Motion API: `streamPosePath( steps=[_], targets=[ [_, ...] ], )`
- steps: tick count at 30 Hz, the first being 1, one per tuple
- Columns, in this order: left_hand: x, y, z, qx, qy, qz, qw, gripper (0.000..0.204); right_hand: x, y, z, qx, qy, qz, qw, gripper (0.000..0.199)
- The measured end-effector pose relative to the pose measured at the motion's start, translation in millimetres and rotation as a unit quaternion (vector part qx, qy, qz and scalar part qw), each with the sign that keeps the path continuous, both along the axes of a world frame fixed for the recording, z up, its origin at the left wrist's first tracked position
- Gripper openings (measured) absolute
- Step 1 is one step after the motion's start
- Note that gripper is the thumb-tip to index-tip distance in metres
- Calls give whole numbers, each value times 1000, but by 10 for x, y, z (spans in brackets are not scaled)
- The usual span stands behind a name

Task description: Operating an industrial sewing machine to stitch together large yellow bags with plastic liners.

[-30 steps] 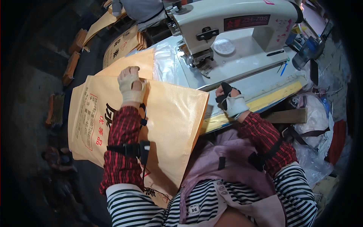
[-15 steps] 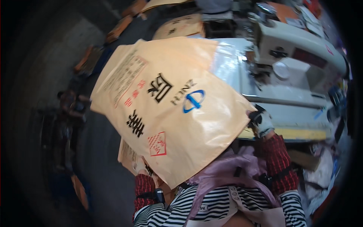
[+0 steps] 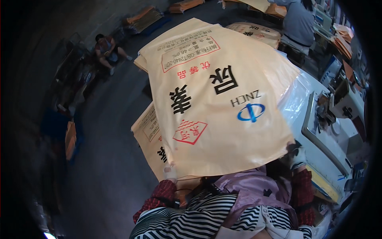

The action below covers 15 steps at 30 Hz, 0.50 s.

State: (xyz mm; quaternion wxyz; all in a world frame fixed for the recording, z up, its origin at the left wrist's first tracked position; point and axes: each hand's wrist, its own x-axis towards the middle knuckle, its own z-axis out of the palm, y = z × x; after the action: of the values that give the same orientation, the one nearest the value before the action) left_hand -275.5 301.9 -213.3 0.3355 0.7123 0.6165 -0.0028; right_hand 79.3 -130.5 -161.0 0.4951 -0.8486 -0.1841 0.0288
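Yellow sack [image 3: 219, 107] spread wide, left hand [image 3: 170, 173] and right hand [image 3: 296, 156] gripping its lower corners, sewing machine [image 3: 342, 103] at right

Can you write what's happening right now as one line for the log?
left hand: grips near left corner of big yellow sack | right hand: grips right edge | sack: spread out, raised | sewing machine: at right

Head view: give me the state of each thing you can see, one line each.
Top sack: lifted, spread flat, printed side up, held at its near corners.
Sack underneath: lying flat, mostly covered.
Left hand: gripping the top sack's near left corner.
Right hand: gripping its near right corner.
Sewing machine: at the right, nothing under its head.
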Motion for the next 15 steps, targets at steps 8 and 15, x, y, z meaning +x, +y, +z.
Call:
streamPosePath(
  steps=[8, 15],
  targets=[
    [-1371, 222, -504, 168, 131, 6, 977, 33, -500, 1056, -981, -50, 134, 85, 986, 34],
    [-3330, 250, -1804, 173, 272, 47, 945, 33, -788, 2481, -174, -207, 90, 270, 936, 37]
  ],
)
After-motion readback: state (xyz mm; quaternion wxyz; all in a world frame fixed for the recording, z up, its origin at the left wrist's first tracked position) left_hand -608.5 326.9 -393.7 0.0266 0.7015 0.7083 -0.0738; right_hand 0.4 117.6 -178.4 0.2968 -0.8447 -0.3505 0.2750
